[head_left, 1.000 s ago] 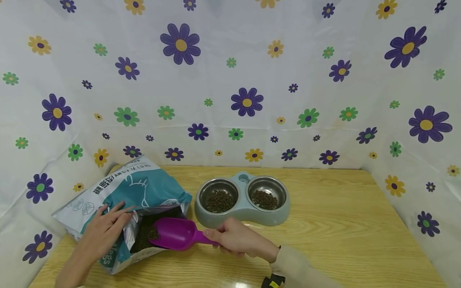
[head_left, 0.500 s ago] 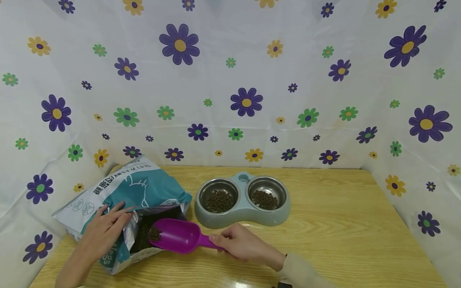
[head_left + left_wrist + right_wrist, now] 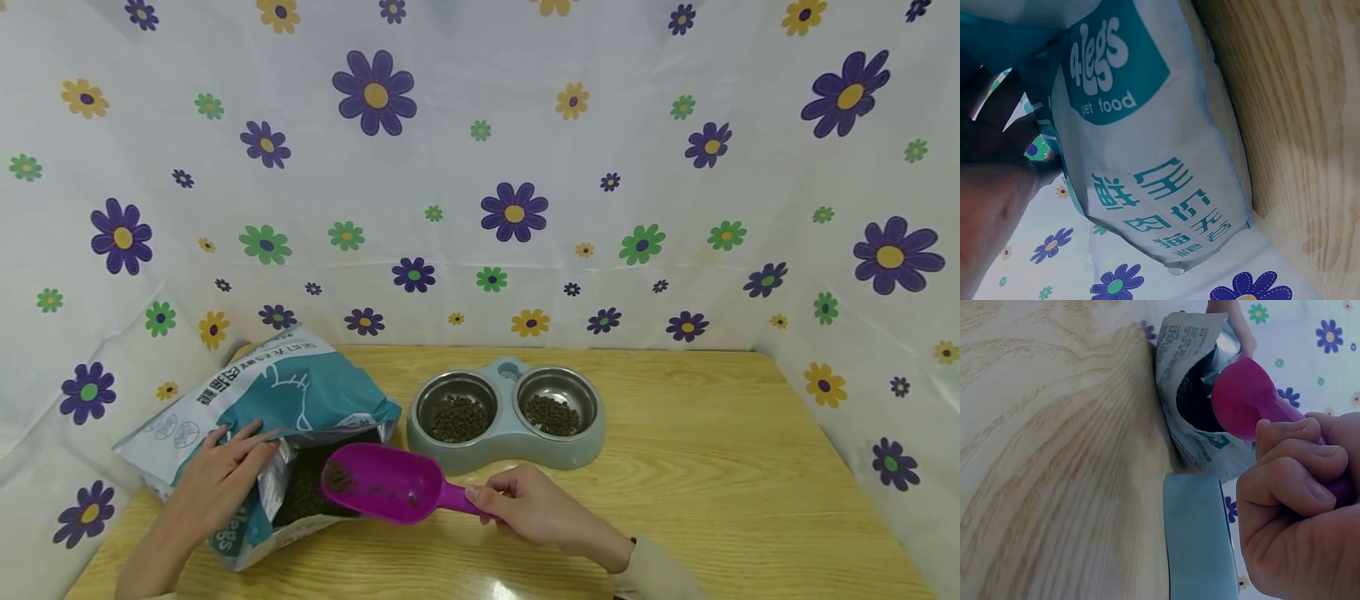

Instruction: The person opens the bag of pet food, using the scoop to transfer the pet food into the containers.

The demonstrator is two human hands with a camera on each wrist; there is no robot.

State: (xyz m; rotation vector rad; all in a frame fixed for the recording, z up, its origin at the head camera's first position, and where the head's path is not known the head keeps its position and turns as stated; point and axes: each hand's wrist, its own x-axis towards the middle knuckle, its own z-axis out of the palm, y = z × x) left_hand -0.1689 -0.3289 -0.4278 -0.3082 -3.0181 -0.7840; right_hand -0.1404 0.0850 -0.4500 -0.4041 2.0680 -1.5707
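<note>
In the head view a teal and white pet food bag [image 3: 300,392] lies on its side at the left, its mouth facing right with brown kibble inside. My left hand [image 3: 217,475] rests on the bag beside the mouth, fingers spread over the upper side; the thumb is near the foil edge. With my right hand [image 3: 536,508] I grip the handle of a magenta scoop [image 3: 397,487], the fingers curled around it in the right wrist view. The scoop's tip is at the bag mouth, with some kibble in its tray. The bag's side print [image 3: 1147,187] fills the left wrist view.
Behind the scoop stands a grey-blue double pet bowl [image 3: 498,450]. Its left steel bowl [image 3: 431,392] and right steel bowl [image 3: 581,387] each hold some kibble. All stands on a wooden table [image 3: 712,467] before a flowered curtain [image 3: 637,150].
My right hand has drawn the scoop to the right, partly out of the bag mouth, and levelled it; kibble has spread along its tray. My left hand has stayed on the bag.
</note>
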